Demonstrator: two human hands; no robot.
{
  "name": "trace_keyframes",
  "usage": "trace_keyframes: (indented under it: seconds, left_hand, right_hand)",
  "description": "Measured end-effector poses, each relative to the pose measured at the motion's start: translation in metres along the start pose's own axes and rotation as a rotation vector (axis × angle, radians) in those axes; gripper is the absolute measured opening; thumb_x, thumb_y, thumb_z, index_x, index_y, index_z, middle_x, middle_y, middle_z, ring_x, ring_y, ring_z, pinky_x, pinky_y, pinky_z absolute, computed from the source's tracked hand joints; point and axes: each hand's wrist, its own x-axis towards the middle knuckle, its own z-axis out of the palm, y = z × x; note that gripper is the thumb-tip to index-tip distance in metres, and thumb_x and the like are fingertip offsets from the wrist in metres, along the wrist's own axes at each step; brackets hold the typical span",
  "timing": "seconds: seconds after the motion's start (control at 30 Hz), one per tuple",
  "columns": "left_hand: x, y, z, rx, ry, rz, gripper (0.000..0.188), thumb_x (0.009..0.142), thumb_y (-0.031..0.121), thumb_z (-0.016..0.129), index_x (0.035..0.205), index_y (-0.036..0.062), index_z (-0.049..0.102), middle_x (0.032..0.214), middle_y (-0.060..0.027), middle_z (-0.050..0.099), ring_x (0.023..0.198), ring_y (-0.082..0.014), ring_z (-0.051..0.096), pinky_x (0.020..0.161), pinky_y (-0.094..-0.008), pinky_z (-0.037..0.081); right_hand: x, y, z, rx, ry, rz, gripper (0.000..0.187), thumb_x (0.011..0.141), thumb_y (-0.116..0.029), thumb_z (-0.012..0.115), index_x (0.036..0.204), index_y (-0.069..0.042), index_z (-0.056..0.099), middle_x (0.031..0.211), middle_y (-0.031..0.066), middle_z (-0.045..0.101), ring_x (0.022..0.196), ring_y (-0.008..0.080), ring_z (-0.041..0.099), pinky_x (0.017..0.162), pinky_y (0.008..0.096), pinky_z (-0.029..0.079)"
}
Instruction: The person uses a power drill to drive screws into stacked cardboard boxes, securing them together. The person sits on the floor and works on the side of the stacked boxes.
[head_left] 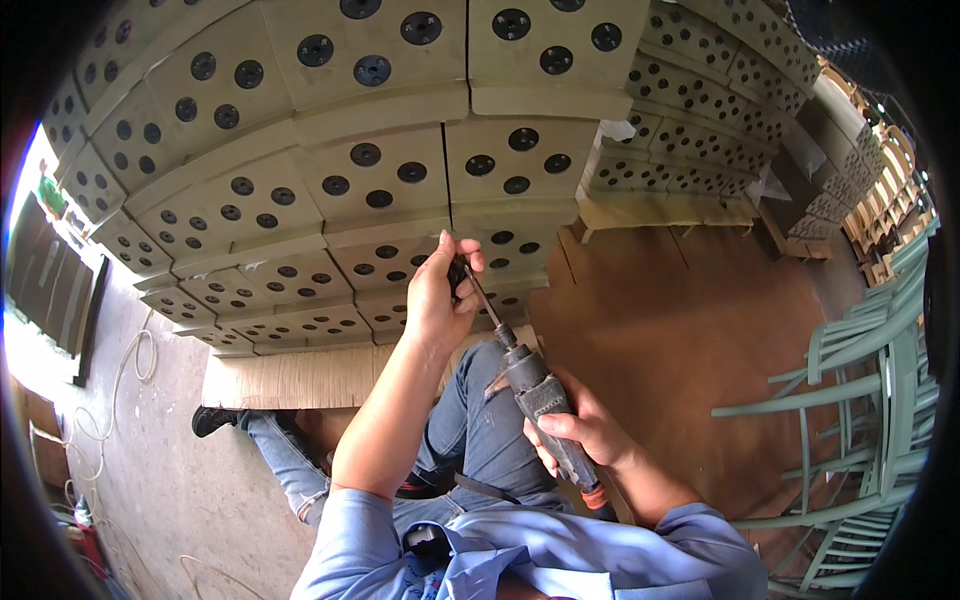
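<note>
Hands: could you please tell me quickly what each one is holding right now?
Left hand: closed around the tool's front end.
Right hand: closed around the power tool body.

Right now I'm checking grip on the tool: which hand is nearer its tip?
Left. The left hand pinches the shaft at the power tool's tip, against the stacked panels; the right hand grips the body, nearer the person.

Stacked grey-green moulded panels with black round holes (pixel 380 190) rest on a pale wooden pallet (pixel 300 378) on the grey concrete floor (pixel 170 480).
</note>
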Motion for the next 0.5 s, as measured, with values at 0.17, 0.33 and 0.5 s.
trace_keyframes:
  seconds: [0.17, 0.33, 0.5]
  left_hand:
    - [0.003, -0.003, 0.004, 0.012, -0.021, -0.009, 0.037, 0.111, 0.037, 0.042, 0.101, 0.0057, 0.060, 0.081, -0.0040, 0.059, 0.053, -0.0058, 0.038, 0.042, -0.0200, 0.027]
    - [0.009, -0.002, 0.013, 0.102, -0.048, -0.076, 0.035, 0.110, 0.035, 0.045, 0.099, 0.0052, 0.060, 0.078, -0.0046, 0.058, 0.053, -0.0059, 0.037, 0.042, -0.0200, 0.026]
    - [0.024, -0.004, 0.042, 0.222, -0.120, -0.147, 0.034, 0.109, 0.033, 0.048, 0.098, 0.0025, 0.059, 0.079, -0.0050, 0.056, 0.054, -0.0061, 0.036, 0.042, -0.0203, 0.026]
  right_hand:
    - [-0.003, 0.002, -0.004, 0.018, 0.005, -0.007, 0.075, 0.088, -0.025, 0.069, 0.149, -0.007, 0.029, 0.087, 0.0158, 0.062, 0.055, 0.0190, 0.062, 0.049, 0.0333, 0.055]
    - [-0.009, 0.006, -0.011, 0.256, -0.027, 0.007, 0.066, 0.088, -0.029, 0.071, 0.140, -0.006, 0.037, 0.087, 0.0167, 0.060, 0.055, 0.0202, 0.062, 0.049, 0.0346, 0.056]
    - [-0.016, 0.005, -0.019, 0.356, -0.001, -0.080, 0.055, 0.092, -0.029, 0.067, 0.134, -0.005, 0.041, 0.088, 0.0152, 0.060, 0.055, 0.0196, 0.062, 0.047, 0.0339, 0.054]
